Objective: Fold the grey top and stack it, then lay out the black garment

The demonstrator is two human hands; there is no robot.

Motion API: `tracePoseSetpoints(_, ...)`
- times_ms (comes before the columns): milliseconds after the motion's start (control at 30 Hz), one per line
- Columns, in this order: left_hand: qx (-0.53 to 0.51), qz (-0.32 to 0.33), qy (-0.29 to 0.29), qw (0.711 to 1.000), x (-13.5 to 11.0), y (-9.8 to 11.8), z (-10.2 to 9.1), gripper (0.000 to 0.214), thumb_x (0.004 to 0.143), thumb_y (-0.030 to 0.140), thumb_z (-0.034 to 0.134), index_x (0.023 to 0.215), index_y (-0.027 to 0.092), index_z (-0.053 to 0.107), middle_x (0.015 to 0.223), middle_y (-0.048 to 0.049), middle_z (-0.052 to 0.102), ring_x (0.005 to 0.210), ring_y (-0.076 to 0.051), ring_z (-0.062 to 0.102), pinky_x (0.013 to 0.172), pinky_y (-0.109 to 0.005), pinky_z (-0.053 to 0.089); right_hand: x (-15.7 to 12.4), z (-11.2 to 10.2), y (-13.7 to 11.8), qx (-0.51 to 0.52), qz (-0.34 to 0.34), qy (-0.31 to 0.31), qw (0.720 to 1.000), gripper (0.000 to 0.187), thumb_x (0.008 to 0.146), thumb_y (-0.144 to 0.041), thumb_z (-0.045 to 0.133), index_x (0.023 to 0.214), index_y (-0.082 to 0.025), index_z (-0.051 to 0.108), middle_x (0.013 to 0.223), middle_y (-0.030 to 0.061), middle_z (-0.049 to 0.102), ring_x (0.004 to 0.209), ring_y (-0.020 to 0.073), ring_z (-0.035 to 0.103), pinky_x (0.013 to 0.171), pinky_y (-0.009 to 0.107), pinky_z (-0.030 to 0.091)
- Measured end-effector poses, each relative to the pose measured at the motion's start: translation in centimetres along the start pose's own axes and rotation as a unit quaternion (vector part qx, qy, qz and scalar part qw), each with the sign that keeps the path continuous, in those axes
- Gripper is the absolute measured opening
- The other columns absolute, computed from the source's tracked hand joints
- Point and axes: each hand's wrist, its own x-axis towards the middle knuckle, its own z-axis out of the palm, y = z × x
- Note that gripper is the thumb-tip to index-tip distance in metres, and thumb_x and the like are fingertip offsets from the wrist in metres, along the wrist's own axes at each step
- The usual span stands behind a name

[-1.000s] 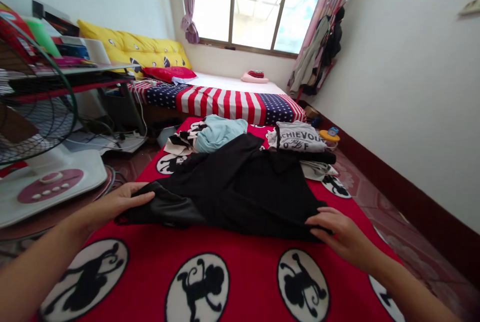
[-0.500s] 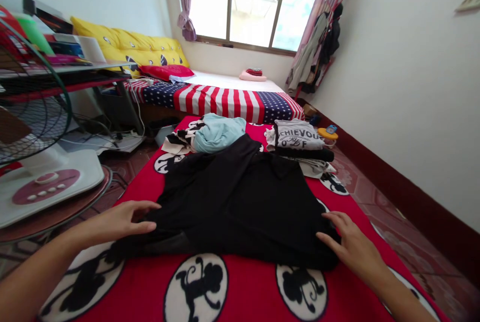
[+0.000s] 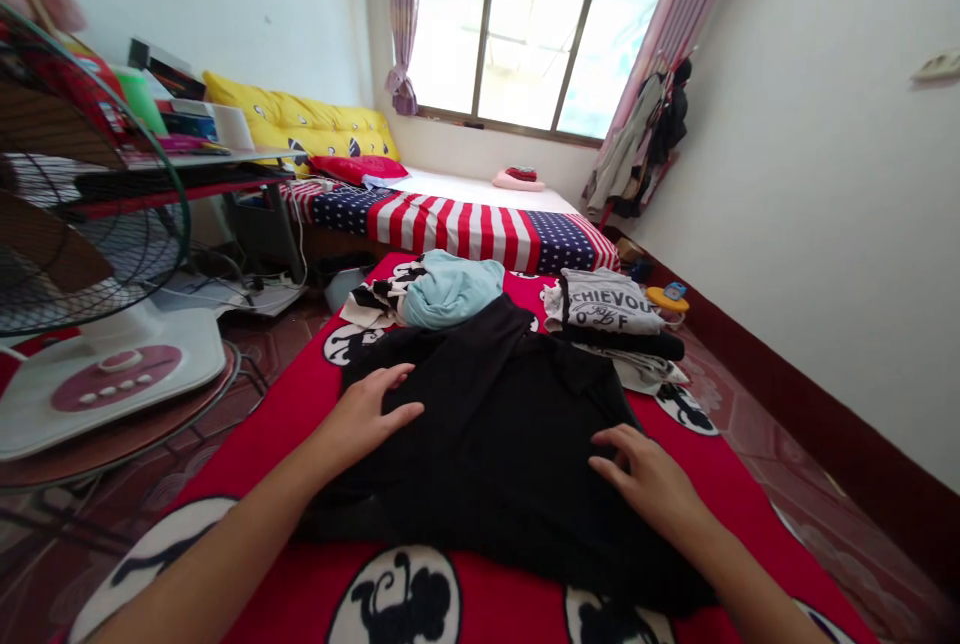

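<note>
A black garment [image 3: 480, 464] lies spread over the red blanket with monkey prints [image 3: 247, 484]; its exact kind is unclear. Over its left part is my left hand [image 3: 367, 416], thumb and fingers apart, holding nothing. My right hand [image 3: 645, 472] is over the garment's right part, fingers spread and slightly bent, also without anything in it. Whether either hand touches the cloth I cannot tell. Just beyond the garment is a crumpled light blue cloth [image 3: 454, 289]. To the right of that, folded clothes are stacked, with a grey lettered shirt [image 3: 611, 302] on top.
A fan [image 3: 112, 374] stands on a round stool at the left, close to my left arm. Behind it is a cluttered desk [image 3: 247, 159]. A bed with a striped, starred cover [image 3: 450, 224] lies beyond the blanket, under the window. Clothes [image 3: 637, 139] hang by the right wall.
Both hands have moved inward and forward from the garment's side edges to above its middle. The camera view has tilted up and shifted left. The garment keeps nearly the same shape.
</note>
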Motion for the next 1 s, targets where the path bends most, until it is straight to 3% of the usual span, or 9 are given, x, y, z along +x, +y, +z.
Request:
tracePoseSetpoints(167,-0.022,-0.028,0.024,0.999,5.3,1.8,4.7,0.068,0.073,0.035,0.07,0.133,0.011,0.052,0.123,-0.017,0.063,0.114,-0.029,0.061,0.099,-0.037,0.046,2.1,5.3,-1.9,0.034,0.0,0.04,0.999,0.024,0.081,-0.041,0.056,0.095,-0.023,0.064,0.091,0.0025,0.061,0.066,0.0158,0.058,0.064,0.03,0.044)
tracePoseSetpoints(367,-0.056,-0.02,0.018,0.998,7.7,4.5,7.2,0.058,0.075,0.018,0.064,0.132,0.008,0.054,0.133,-0.019,0.058,0.124,-0.032,0.054,0.107,-0.042,0.04,2.1,6.9,-0.9,0.121,0.026,0.118,0.985,0.03,0.084,-0.05,0.054,0.081,-0.023,0.066,0.082,0.0017,0.062,0.063,0.0151,0.054,0.062,0.03,0.041)
tracePoseSetpoints(433,-0.085,0.02,-0.014,0.996,6.8,6.5,6.9,0.052,0.076,0.012,0.058,0.128,0.014,0.06,0.13,-0.0105,0.062,0.122,-0.024,0.056,0.106,-0.033,0.04,1.9,6.9,-0.6,0.207,0.044,0.127,0.969,0.037,0.084,-0.055,0.053,0.084,-0.021,0.066,0.077,0.0025,0.063,0.056,0.0137,0.05,0.057,0.029,0.041)
tracePoseSetpoints(500,-0.12,0.088,-0.101,0.984,4.8,8.4,6.6,0.048,0.074,0.009,0.058,0.12,0.021,0.066,0.12,-0.0017,0.069,0.112,-0.019,0.063,0.099,-0.026,0.046,1.8,6.8,-0.5,0.317,0.069,0.129,0.937,0.047,0.083,-0.061,0.051,0.098,-0.018,0.064,0.082,0.0053,0.066,0.053,0.0132,0.051,0.049,0.026,0.039)
tracePoseSetpoints(633,-0.156,0.25,-0.357,0.886,-0.7,10.3,7.4,0.05,0.07,0.009,0.06,0.116,0.026,0.07,0.108,0.0033,0.074,0.095,-0.017,0.068,0.085,-0.02,0.05,1.9,6.3,-0.8,0.484,0.077,0.105,0.865,0.078,0.081,-0.07,0.047,0.14,-0.02,0.035,0.122,0.0163,0.061,0.059,0.0131,0.058,0.042,0.022,0.036)
tracePoseSetpoints(700,-0.124,0.284,-0.418,0.854,-3.0,10.2,8.5,0.05,0.068,0.01,0.063,0.115,0.027,0.07,0.103,0.0016,0.075,0.09,-0.018,0.069,0.081,-0.021,0.05,1.8,6.0,-1.1,0.514,0.072,0.076,0.851,0.089,0.079,-0.067,0.053,0.149,-0.024,0.018,0.135,0.0187,0.053,0.06,0.0112,0.057,0.046,0.023,0.04)
tracePoseSetpoints(767,-0.099,0.28,-0.445,0.845,-4.5,9.7,9.2,0.048,0.068,0.017,0.071,0.114,0.027,0.071,0.097,-0.0006,0.076,0.083,-0.019,0.07,0.075,-0.022,0.051,1.3,5.8,-1.6,0.506,0.055,0.024,0.86,0.093,0.076,-0.059,0.062,0.15,-0.025,0.016,0.136,0.0176,0.052,0.056,0.0078,0.051,0.051,0.024,0.042)
tracePoseSetpoints(900,-0.169,0.196,-0.491,0.832,-5.0,8.9,7.9,0.041,0.073,0.038,0.073,0.111,0.024,0.072,0.088,-0.0029,0.076,0.068,-0.017,0.067,0.061,-0.022,0.049,-1.2,5.0,-3.5,0.387,-0.005,-0.116,0.915,0.065,0.074,-0.038,0.069,0.134,-0.021,0.052,0.114,0.007,0.064,0.062,0.0097,0.05,0.062,0.027,0.046)
tracePoseSetpoints(1000,-0.221,0.084,-0.393,0.889,-3.9,7.5,5.6,0.033,0.082,0.041,0.062,0.103,0.018,0.073,0.08,-0.0042,0.073,0.065,-0.016,0.065,0.058,-0.022,0.049,-3.6,4.1,-5.7,0.32,-0.037,-0.177,0.93,0.049,0.074,-0.023,0.065,0.123,-0.023,0.063,0.099,0.0026,0.067,0.077,0.0157,0.056,0.072,0.029,0.048)
